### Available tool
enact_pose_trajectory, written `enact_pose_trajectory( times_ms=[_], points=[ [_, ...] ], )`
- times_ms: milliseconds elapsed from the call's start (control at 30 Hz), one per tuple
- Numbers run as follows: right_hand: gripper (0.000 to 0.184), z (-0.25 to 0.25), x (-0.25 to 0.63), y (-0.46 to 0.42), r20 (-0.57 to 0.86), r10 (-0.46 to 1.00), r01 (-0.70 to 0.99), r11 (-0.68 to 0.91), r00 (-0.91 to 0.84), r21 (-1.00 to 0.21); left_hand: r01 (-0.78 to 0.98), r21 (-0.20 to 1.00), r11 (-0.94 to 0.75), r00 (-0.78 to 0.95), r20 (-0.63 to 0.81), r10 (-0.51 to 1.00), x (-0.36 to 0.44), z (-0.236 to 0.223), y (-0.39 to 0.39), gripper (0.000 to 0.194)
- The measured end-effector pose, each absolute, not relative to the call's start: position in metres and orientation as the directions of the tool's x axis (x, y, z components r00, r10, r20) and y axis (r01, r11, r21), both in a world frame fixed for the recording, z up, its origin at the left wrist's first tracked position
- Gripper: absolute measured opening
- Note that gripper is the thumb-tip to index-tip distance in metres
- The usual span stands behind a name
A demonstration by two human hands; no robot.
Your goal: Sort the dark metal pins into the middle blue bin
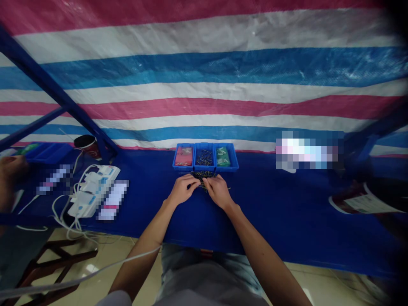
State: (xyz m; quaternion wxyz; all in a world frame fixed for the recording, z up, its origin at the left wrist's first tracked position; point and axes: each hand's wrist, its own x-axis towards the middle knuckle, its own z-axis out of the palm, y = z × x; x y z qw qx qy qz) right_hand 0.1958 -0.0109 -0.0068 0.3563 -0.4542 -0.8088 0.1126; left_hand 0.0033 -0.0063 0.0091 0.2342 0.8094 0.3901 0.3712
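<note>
A pile of thin dark and brassy screws (204, 174) lies on the blue tabletop in front of the bins. My left hand (183, 189) reaches the pile's left side, thumb and fingers closed together at the screws. From the other side my right hand (218, 190) meets it, fingers also pinched; a few screws poke out between and beside the hands. What each fingertip holds is too small to make out. Just behind stand three joined blue bins: the left bin (174, 163) has red-pink contents, the middle bin (204, 168) has similar screws, the right bin (234, 159) has green and white pieces.
Left on the table are a white power strip (95, 191) with tangled cables, a blurred-out phone (113, 199) and a dark cup (86, 145). Another person's hand (12, 168) is at the far left. A cup (363, 199) lies at right. Striped sheeting (204, 93) hangs behind.
</note>
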Motion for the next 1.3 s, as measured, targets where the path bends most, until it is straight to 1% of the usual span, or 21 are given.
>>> enact_pose_trajectory(
  times_ms=[133,267,367,433,533,600,733,867,1033,1300],
  points=[
    [0.050,-0.006,0.198,-0.011,0.466,0.826,0.630,0.550,-0.316,-0.548,0.455,0.669,-0.588,0.413,0.426,0.805,0.002,0.009,-0.006,0.023],
    [0.048,-0.005,0.203,-0.012,0.473,0.850,0.623,0.504,-0.233,-0.599,0.460,0.669,-0.584,0.399,0.431,0.809,0.001,0.007,-0.006,0.024],
    [0.035,-0.004,0.206,-0.013,0.474,0.866,0.592,0.467,-0.156,-0.657,0.465,0.667,-0.583,0.397,0.432,0.810,0.000,0.007,-0.005,0.025],
    [0.027,-0.003,0.207,-0.014,0.478,0.863,0.558,0.481,-0.165,-0.676,0.467,0.663,-0.585,0.397,0.434,0.809,0.000,0.008,-0.006,0.025],
    [0.028,-0.004,0.205,-0.014,0.492,0.833,0.531,0.544,-0.252,-0.650,0.465,0.662,-0.588,0.401,0.435,0.806,0.001,0.008,-0.005,0.024],
    [0.024,-0.006,0.203,-0.013,0.498,0.813,0.525,0.577,-0.301,-0.626,0.464,0.662,-0.589,0.405,0.433,0.805,0.000,0.008,-0.005,0.024],
    [0.022,-0.011,0.202,-0.012,0.509,0.784,0.523,0.618,-0.355,-0.587,0.471,0.659,-0.586,0.419,0.417,0.806,0.000,0.008,-0.005,0.026],
    [0.024,-0.014,0.203,-0.011,0.508,0.782,0.536,0.620,-0.362,-0.573,0.479,0.656,-0.584,0.423,0.411,0.808,0.001,0.008,-0.006,0.027],
    [0.025,-0.010,0.202,-0.012,0.492,0.797,0.564,0.599,-0.351,-0.568,0.476,0.667,-0.574,0.410,0.409,0.815,0.002,0.007,-0.006,0.024],
    [0.033,-0.007,0.199,-0.012,0.475,0.811,0.650,0.570,-0.342,-0.504,0.462,0.674,-0.577,0.407,0.417,0.813,0.002,0.009,-0.007,0.026]
  ],
)
